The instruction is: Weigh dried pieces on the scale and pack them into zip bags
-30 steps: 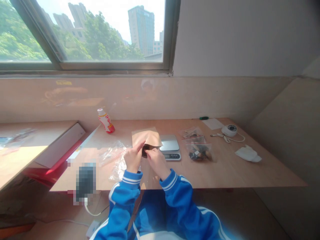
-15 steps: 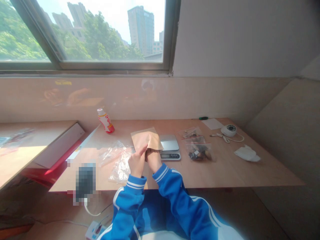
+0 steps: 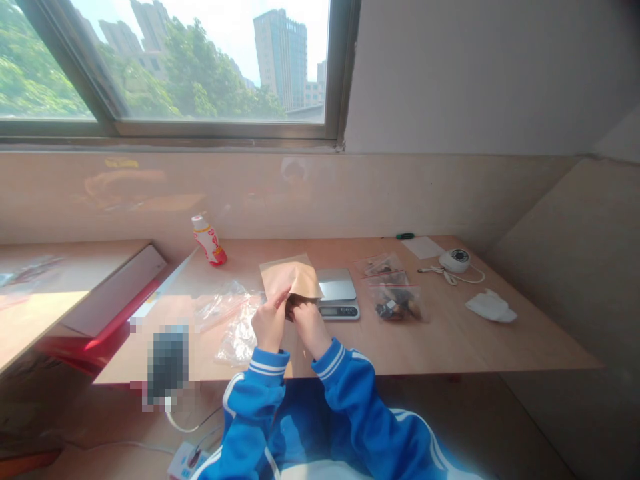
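A brown paper bag (image 3: 287,272) is held above the table, its mouth towards me and showing a dark gap. My left hand (image 3: 270,325) is closed on the bag's left edge, with the thumb lying along the paper. At the right side of the mouth, my right hand (image 3: 311,325) has curled fingers on the edge; their tips are partly hidden. Just behind and right of the bag sits a silver kitchen scale (image 3: 339,293), partly covered from view. Left of my hands lie crumpled clear plastic bags (image 3: 237,327).
Zip bags with dark small items (image 3: 397,303) lie right of the scale. Farther right are a white dome camera (image 3: 455,261) with its cable and a crumpled white bag (image 3: 491,307). A red-and-white bottle (image 3: 209,241) stands at back left. A power strip (image 3: 187,461) is below the table.
My right hand has drawn back a little from the bag's mouth, and more of its fingers show. The dark opening is more visible. My left hand keeps its hold.
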### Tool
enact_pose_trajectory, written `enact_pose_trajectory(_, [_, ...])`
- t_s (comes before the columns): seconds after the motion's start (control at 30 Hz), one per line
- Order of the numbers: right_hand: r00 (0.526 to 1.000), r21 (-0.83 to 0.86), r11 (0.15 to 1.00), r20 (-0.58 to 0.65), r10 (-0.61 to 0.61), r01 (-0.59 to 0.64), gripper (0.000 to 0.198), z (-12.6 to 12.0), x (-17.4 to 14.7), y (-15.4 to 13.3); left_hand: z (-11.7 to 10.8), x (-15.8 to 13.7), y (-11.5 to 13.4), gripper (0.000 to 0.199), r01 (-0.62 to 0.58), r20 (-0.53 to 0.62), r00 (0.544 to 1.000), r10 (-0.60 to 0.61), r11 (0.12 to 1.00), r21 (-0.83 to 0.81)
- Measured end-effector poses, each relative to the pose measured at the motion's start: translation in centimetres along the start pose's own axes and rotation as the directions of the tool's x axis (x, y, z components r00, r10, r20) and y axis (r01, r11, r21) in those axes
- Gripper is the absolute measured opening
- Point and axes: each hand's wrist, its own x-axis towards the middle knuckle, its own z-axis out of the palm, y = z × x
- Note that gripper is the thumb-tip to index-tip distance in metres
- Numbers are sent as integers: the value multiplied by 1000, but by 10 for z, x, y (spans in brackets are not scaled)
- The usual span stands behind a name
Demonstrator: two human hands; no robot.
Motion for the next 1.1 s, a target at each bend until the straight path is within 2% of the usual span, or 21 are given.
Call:
enact_pose_trajectory(0.27, [997,12,1000,68,-21,20,25,-6,-6,-3,-4,1,-2,32,11,9,1000,-10,999,-50])
enact_pose_trajectory(0.37, [998,32,999,47,-40,38,24,-10,-6,-3,-5,1,-1,33,20,18,1000,-20,1000,-15])
enact_pose_trajectory(0.5, [1000,87,996,-28,-7,9,20,-18,-7,-7,-8,3,1,32,0,11,1000,0,999,46])
enact_pose_trajectory(0.63, [993,276,961,-112,31,2,19,-35,-11,-15,-11,7,2,30,-9,-6,1000,10,995,99])
enact_pose_trajectory(0.77, [991,514,857,-91,101,-40,20,-65,-26,-15,-14,11,0,30,-9,-1,1000,9,995,95])
enact_pose_trajectory(0.87, [974,592,793,-60,220,-143,18,-87,-40,-3,-16,15,-4,31,-7,-24,1000,9,997,73])
enact_pose_trajectory(0.93, [952,583,787,-73,297,-201,19,-96,-44,11,-17,16,-8,31,-2,-46,999,5,998,59])
enact_pose_trajectory(1.0, [936,523,825,-129,326,-215,21,-98,-41,30,-17,17,-10,31,-2,-56,998,5,999,40])
enact_pose_trajectory(1.1, [931,340,918,-219,291,-206,23,-88,-23,61,-16,15,-12,31,-14,-57,998,15,1000,13])
